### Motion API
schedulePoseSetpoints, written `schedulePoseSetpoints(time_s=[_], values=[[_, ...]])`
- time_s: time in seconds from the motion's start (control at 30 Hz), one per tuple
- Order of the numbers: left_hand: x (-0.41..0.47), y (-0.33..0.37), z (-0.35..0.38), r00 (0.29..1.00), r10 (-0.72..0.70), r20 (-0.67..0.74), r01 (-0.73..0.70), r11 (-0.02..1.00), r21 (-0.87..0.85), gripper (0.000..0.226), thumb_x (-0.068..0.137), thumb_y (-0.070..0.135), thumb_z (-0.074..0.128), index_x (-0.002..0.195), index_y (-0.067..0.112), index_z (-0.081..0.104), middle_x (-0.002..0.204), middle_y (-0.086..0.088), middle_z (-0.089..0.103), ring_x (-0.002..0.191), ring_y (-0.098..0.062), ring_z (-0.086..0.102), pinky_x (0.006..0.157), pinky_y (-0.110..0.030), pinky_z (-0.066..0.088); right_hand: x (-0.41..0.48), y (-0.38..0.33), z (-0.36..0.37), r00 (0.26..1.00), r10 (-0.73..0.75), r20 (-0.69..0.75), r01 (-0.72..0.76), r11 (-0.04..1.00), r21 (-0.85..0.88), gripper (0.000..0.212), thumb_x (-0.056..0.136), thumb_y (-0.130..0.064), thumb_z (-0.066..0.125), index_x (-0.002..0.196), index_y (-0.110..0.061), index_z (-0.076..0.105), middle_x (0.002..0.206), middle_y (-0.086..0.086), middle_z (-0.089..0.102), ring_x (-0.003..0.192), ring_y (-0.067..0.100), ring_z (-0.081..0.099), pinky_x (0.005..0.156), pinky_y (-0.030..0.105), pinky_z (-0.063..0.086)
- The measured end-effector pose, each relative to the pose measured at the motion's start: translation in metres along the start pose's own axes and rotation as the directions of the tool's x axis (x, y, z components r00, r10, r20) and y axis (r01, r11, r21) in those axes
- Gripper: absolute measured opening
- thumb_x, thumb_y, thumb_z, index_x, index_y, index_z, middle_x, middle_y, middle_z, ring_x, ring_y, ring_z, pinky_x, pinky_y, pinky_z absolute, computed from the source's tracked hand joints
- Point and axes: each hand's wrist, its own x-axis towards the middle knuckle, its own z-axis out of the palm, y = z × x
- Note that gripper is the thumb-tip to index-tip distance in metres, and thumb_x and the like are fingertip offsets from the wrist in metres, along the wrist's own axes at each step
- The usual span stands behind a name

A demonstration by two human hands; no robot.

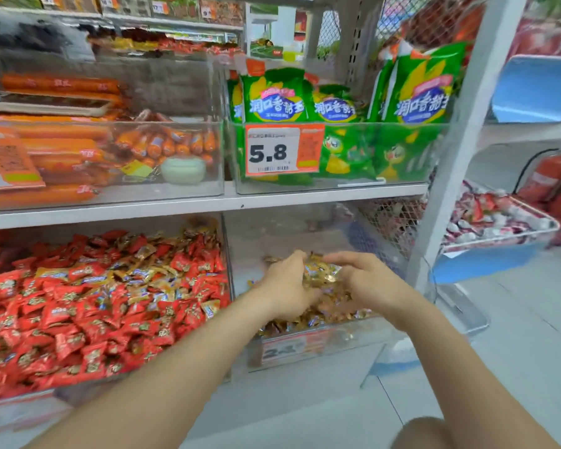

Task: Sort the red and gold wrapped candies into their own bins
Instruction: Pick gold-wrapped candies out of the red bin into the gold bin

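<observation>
Gold candies (321, 275) heap in the right clear bin (353, 346), gathered between both hands; the left hand (285, 283) curls round a clump, the right hand (368, 280) lies flatter against it; the left clear bin (88, 388) of red candies (62, 319) holds many gold strays; sorting looks partway.

On the upper shelf board (175, 207), a clear box (212, 179) at the left holds orange sausages (162, 144), long ones stacked behind and short ones in front. A pale green lidded jar (183, 169) sits near its front wall, and an orange label (10, 160) hangs at its left. The clear box (402, 176) just to the right holds upright green bags (274, 95) with a price tag (271, 150) reading 5.8. Right of a white post (460, 131), a wire basket (499, 238) carries red-and-white packets (480, 215). A blue tray (535, 89) lies above it, and red fire extinguishers (551, 179) stand far right.
</observation>
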Motion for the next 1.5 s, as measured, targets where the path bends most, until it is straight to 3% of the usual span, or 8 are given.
schedulePoseSetpoints(time_s=[0.2,0.47,0.6,0.8,0.97,1.13,1.27,1.5], values=[[-0.038,-0.011,-0.023,0.94,0.306,-0.149,-0.241,0.908,0.343,0.019,0.098,0.025,0.052,0.109,0.028,0.067,0.107,0.0,0.067,0.108,-0.027,0.062,0.092,-0.044,0.051,-0.009,-0.017,0.01,0.967,-0.254,0.026,0.233,0.834,-0.5,0.043,0.1,-0.005,0.049,0.132,-0.025,0.07,0.081,-0.025,0.06,0.064,-0.007,0.052,0.064,0.011,0.039],[-0.105,-0.118,-0.102,0.89,0.21,-0.406,-0.073,0.942,0.327,0.015,0.098,0.024,0.054,0.106,0.032,0.063,0.098,0.015,0.053,0.094,-0.01,0.053,0.087,-0.034,0.047,-0.026,-0.063,0.078,0.909,-0.396,0.131,0.375,0.636,-0.674,0.041,0.104,-0.018,0.045,0.136,-0.03,0.067,0.083,-0.01,0.064,0.07,0.011,0.055,0.071,0.03,0.045],[-0.107,-0.159,-0.113,0.937,0.081,-0.339,0.016,0.962,0.274,0.034,0.097,0.015,0.057,0.129,0.025,0.065,0.122,0.005,0.06,0.104,-0.013,0.056,0.101,-0.036,0.047,-0.021,-0.078,0.114,0.928,-0.347,0.135,0.298,0.476,-0.828,0.042,0.098,-0.021,0.049,0.135,-0.034,0.064,0.118,0.004,0.072,0.109,0.033,0.067,0.086,0.042,0.056],[-0.092,-0.185,-0.125,0.983,-0.006,-0.184,0.067,0.944,0.324,0.058,0.092,0.021,0.055,0.149,0.013,0.049,0.143,-0.008,0.056,0.135,-0.025,0.05,0.113,-0.034,0.041,-0.003,-0.103,0.155,0.805,-0.588,-0.083,0.465,0.711,-0.527,0.024,0.09,-0.015,0.058,0.099,-0.029,0.074,0.072,-0.008,0.071,0.067,0.007,0.067,0.071,0.029,0.055],[-0.083,-0.19,-0.147,0.997,-0.069,-0.038,0.078,0.939,0.335,0.067,0.088,0.029,0.065,0.152,0.019,0.048,0.148,-0.004,0.055,0.137,-0.023,0.05,0.113,-0.031,0.043,0.003,-0.115,0.181,0.805,-0.486,0.342,0.588,0.569,-0.575,0.038,0.084,-0.002,0.052,0.098,-0.027,0.076,0.084,-0.012,0.07,0.078,0.008,0.066,0.08,0.03,0.059],[-0.084,-0.205,-0.146,0.998,0.06,-0.028,-0.045,0.924,0.379,0.038,0.094,0.028,0.073,0.132,0.035,0.067,0.123,0.006,0.056,0.122,-0.017,0.053,0.109,-0.036,0.044,-0.001,-0.121,0.157,0.82,-0.321,0.474,0.572,0.505,-0.647,0.036,0.071,-0.003,0.061,0.089,-0.034,0.066,0.083,-0.014,0.068,0.074,0.001,0.064,0.071,0.033,0.06],[-0.087,-0.202,-0.142,0.982,0.121,-0.142,-0.072,0.948,0.309,0.017,0.098,0.033,0.072,0.114,0.038,0.074,0.111,0.013,0.064,0.109,-0.009,0.049,0.103,-0.032,0.043,-0.008,-0.114,0.158,0.808,-0.207,0.552,0.587,0.361,-0.725,0.06,0.069,-0.014,0.077,0.116,-0.045,0.058,0.107,-0.017,0.06,0.095,0.011,0.062,0.08,0.039,0.059],[-0.103,-0.194,-0.146,0.958,0.087,-0.273,-0.045,0.987,0.157,0.018,0.106,0.017,0.056,0.106,0.03,0.067,0.08,0.011,0.057,0.065,0.0,0.055,0.063,-0.02,0.04,-0.003,-0.106,0.157,0.787,-0.349,0.509,0.614,0.36,-0.703,0.048,0.081,-0.014,0.067,0.119,-0.043,0.062,0.111,-0.015,0.067,0.102,0.013,0.063,0.086,0.037,0.057]])
